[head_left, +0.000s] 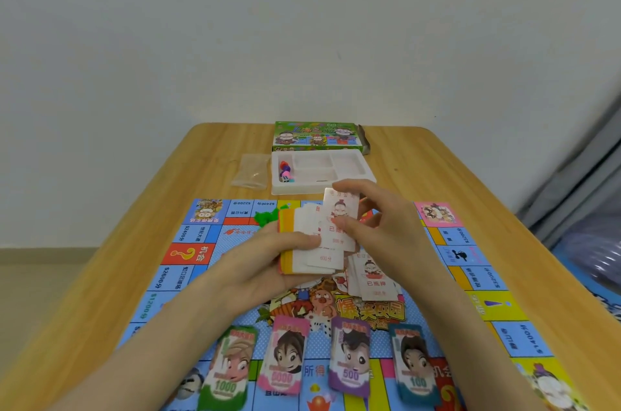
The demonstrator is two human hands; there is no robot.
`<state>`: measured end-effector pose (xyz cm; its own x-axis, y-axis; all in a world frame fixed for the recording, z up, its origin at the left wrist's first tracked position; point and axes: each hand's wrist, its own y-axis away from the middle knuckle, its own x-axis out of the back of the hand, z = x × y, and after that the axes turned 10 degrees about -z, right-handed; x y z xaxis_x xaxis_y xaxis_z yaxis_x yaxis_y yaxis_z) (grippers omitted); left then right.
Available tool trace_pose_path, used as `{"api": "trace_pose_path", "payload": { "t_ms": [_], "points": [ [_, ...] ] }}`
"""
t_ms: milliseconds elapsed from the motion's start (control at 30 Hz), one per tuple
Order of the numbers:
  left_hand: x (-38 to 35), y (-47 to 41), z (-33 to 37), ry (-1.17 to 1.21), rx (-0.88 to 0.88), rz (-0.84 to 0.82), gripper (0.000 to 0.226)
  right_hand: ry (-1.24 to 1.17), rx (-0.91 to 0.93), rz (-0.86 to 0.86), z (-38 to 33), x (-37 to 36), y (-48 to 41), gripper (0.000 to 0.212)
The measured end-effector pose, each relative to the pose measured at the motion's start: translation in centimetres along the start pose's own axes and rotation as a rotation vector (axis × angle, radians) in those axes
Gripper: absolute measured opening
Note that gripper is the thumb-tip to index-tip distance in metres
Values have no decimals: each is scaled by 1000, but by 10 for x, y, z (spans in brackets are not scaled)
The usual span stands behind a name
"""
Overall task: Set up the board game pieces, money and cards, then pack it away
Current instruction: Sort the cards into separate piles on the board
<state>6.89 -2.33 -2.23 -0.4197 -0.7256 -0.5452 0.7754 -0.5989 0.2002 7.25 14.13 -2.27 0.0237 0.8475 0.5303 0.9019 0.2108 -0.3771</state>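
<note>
My left hand (268, 261) grips a thick stack of cards (302, 242) above the middle of the game board (188, 273). My right hand (379, 225) pinches one white card (339, 215) at the top of that stack. A small pile of white cards (373, 279) lies on the board below my right hand. Several stacks of play money lie along the board's near edge: green 1000 (228, 367), pink (285, 357), purple 500 (349, 360), teal 100 (413, 363).
A white plastic tray (349, 172) with coloured pawns and dice (285, 172) stands behind the board. The green game box (316, 136) lies behind the tray, and an empty clear bag (252, 170) to its left. Green pieces (268, 215) lie near the board's far edge. The wooden table (470, 182) meets the wall.
</note>
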Motion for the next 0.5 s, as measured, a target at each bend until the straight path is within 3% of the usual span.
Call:
{"api": "trace_pose_path", "payload": {
  "t_ms": [200,333,500],
  "points": [
    [-1,0,1,-37,-41,11,30,-214,-73,120,-1,4,-1,31],
    [1,0,1,-81,-44,9,41,-374,-206,227,-1,16,-1,24],
    [7,-3,1,-107,-35,13,47,-184,-487,-26,9,27,1,15]
  ]
}}
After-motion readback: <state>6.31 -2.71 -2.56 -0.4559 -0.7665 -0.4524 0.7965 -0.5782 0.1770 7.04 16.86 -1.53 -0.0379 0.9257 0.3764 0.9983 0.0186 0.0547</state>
